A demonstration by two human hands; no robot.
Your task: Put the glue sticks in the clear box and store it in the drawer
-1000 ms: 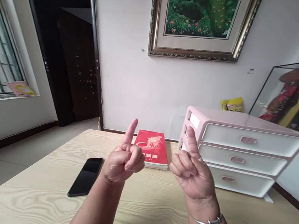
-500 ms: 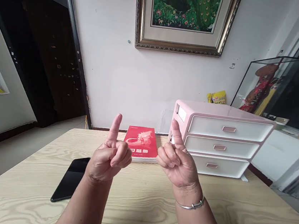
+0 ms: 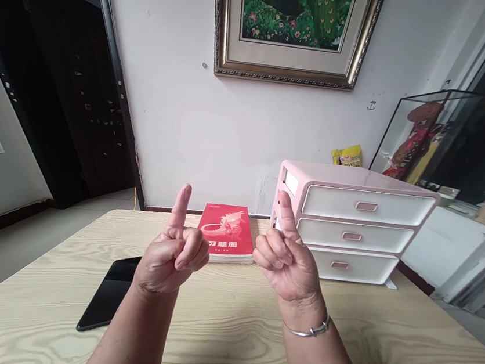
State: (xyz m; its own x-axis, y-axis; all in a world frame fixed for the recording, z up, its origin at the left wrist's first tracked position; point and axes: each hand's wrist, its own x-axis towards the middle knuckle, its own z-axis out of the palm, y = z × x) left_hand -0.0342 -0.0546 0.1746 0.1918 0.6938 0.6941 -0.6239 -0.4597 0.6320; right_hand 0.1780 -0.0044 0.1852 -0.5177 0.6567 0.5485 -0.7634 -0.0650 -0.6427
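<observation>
Arms raised over the wood-grain surface (image 3: 217, 331), you wear a silver bracelet (image 3: 311, 333) on the right wrist. A black smartphone (image 3: 108, 292) lies at your 10 o'clock, partly hidden by the left forearm; should that arm drop or swing outward, it could nudge the phone.

Your left hand (image 3: 171, 260) at 11 o'clock and right hand (image 3: 288, 263) at 1 each show a grip folded closed on nothing, index finger upright. At 12 o'clock beyond them lies a red-covered book (image 3: 228, 230), cover up; a careless forward reach might shove it toward the wall.

The pink-and-white three-drawer unit (image 3: 328, 202) stands at 1 o'clock, behind the right hand; pushing forward there risks rapped knuckles, though the gap is hard to judge. Farther back are a yellow packet (image 3: 348, 155) at 1 o'clock and, at 12, a framed picture (image 3: 286, 32).
</observation>
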